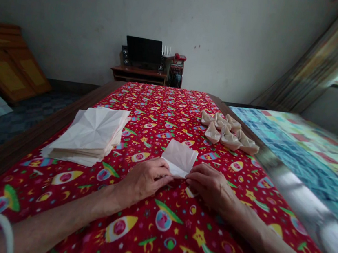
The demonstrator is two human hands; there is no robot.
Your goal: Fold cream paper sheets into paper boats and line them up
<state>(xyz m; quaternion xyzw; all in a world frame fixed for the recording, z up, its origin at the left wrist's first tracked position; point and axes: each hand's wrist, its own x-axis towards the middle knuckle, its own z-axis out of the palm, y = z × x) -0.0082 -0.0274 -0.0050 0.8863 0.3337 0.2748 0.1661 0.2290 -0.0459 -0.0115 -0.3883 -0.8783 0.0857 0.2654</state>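
Note:
A small white sheet of folded paper [180,156] with crease lines lies on the red patterned cloth, its near edge folded up. My left hand [152,175] pinches the paper's near left corner between thumb and fingers. At the near right corner, my right hand [209,185] grips it the same way. To the left sits a stack of creased paper sheets [94,129], the top one marked with star-like folds. Several folded paper boats [229,136] stand grouped at the right.
The red cloth [170,114] covers a long table with a dark wooden edge [268,167]. A bed [305,147] adjoins on the right. Beyond the far end are a monitor [144,50] on a desk and a red telephone [180,57]. A wooden cabinet [11,58] stands left.

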